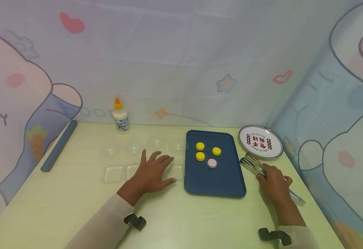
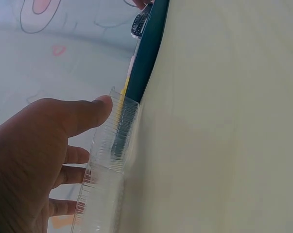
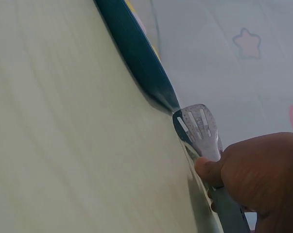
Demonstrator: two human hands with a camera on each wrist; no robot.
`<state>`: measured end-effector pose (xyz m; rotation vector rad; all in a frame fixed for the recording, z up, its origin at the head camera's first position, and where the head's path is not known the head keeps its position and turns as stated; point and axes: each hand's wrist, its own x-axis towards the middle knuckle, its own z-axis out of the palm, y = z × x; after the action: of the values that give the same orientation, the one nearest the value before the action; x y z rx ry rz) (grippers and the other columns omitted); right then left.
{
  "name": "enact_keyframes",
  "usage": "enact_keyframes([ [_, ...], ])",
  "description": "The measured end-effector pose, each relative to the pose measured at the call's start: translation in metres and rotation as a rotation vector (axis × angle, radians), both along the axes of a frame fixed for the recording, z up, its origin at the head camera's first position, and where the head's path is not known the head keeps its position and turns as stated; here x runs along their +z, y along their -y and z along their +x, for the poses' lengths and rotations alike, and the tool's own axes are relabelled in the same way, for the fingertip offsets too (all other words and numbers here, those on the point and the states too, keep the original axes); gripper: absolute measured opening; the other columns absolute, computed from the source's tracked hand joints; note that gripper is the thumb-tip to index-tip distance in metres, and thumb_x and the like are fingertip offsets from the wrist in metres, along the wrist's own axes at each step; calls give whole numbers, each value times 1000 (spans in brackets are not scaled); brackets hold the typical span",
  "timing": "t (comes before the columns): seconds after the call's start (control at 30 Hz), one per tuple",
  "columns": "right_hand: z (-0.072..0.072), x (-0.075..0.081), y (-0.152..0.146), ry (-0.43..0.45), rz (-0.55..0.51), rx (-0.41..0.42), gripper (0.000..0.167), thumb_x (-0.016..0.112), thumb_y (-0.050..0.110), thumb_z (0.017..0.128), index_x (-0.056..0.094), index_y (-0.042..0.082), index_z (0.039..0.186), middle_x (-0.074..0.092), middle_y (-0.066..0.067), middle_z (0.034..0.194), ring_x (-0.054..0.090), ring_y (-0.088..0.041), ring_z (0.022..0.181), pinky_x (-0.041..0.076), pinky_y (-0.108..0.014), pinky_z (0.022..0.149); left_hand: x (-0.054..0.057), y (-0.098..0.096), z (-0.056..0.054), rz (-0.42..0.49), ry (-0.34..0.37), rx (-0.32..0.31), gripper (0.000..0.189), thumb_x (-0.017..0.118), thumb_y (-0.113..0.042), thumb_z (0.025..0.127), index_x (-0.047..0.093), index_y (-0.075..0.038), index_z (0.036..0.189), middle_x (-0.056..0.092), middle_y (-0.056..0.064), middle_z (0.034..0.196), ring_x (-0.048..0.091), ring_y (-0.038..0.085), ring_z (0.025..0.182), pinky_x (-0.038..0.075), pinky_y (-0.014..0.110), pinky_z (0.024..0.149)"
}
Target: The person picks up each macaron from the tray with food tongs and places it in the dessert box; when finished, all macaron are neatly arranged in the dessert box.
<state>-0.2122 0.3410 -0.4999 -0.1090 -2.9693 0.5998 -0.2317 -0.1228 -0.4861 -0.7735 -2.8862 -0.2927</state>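
My left hand [image 1: 151,173] is spread over a clear plastic container [image 2: 107,165], its fingers nearly straight; whether the fingertips touch the plastic I cannot tell. Around it sit two rows of clear plastic pieces: square boxes [image 1: 113,174] in front and domed lids [image 1: 110,151] behind. Metal tongs [image 1: 252,165] with slotted ends lie along the table's right side. My right hand [image 1: 274,183] grips them near the middle, thumb on one side. Left of the tongs is a dark blue tray [image 1: 212,185] bearing three yellow macarons [image 1: 200,146] and a pale pink macaron [image 1: 212,163].
A white plate [image 1: 243,136] with printed lettering stands behind the tongs. At the back left is a white glue bottle [image 1: 122,122] with an orange tip. A long blue-grey bar [image 1: 59,146] lies along the left edge. A patterned cloth [image 1: 181,69] encloses the table.
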Motion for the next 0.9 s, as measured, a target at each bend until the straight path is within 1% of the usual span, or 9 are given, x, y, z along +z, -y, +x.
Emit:
enact_keyframes([
  [0.1, 1, -1, 0, -18, 3, 5, 53, 68, 15, 105, 51, -6, 151, 59, -37, 142, 55, -58, 132, 23, -83, 104, 0, 0, 0, 2, -2, 0, 76, 69, -64, 98, 57, -20, 159, 63, 4, 157, 47, 41, 154, 18, 87, 124],
  [0.37, 5, 4, 5, -115, 58, -9, 48, 69, 18, 106, 56, -4, 147, 63, -35, 134, 62, -55, 125, 26, -83, 105, 1, 0, 0, 0, -8, 5, 74, 68, -64, 99, 58, -21, 158, 65, 4, 154, 48, 41, 153, 18, 87, 124],
  [0.43, 5, 4, 6, -130, 70, -9, 48, 68, 19, 107, 56, -3, 148, 62, -35, 135, 63, -55, 125, 29, -83, 104, 1, 0, 0, -1, -5, 6, 73, 67, -64, 99, 58, -21, 158, 65, 3, 154, 48, 41, 153, 18, 87, 124],
  [0.53, 6, 4, 8, -154, 85, -2, 50, 68, 19, 107, 55, -3, 150, 62, -34, 133, 66, -55, 121, 40, -79, 98, 1, 1, 0, -8, -7, 8, 73, 67, -64, 99, 58, -21, 158, 66, 3, 153, 49, 40, 152, 19, 87, 124],
  [0.63, 7, 3, 10, -202, 87, 15, 51, 70, 19, 107, 55, -2, 152, 62, -33, 128, 69, -54, 112, 52, -72, 84, 2, 2, 0, -20, -8, 11, 73, 67, -64, 100, 58, -21, 158, 66, 3, 153, 49, 40, 152, 20, 86, 124],
  [0.73, 8, 5, 13, -266, 87, 38, 51, 72, 17, 106, 57, -2, 150, 63, -29, 123, 70, -50, 102, 54, -68, 74, 3, 2, 1, -17, -8, 9, 72, 68, -63, 100, 58, -21, 158, 66, 3, 153, 50, 40, 151, 20, 86, 124],
  [0.83, 7, 9, 16, -315, 101, 66, 48, 75, 17, 104, 60, 1, 147, 64, -26, 122, 70, -47, 97, 54, -66, 69, 3, 2, 1, -7, -6, 6, 72, 68, -62, 100, 59, -20, 157, 67, 4, 152, 50, 40, 150, 20, 86, 124],
  [0.9, 7, 13, 19, -326, 117, 89, 47, 75, 17, 104, 61, 2, 146, 65, -25, 122, 71, -46, 95, 54, -65, 67, 3, 1, 1, -6, -4, 9, 72, 69, -62, 99, 60, -20, 157, 67, 4, 151, 50, 40, 150, 21, 86, 123],
])
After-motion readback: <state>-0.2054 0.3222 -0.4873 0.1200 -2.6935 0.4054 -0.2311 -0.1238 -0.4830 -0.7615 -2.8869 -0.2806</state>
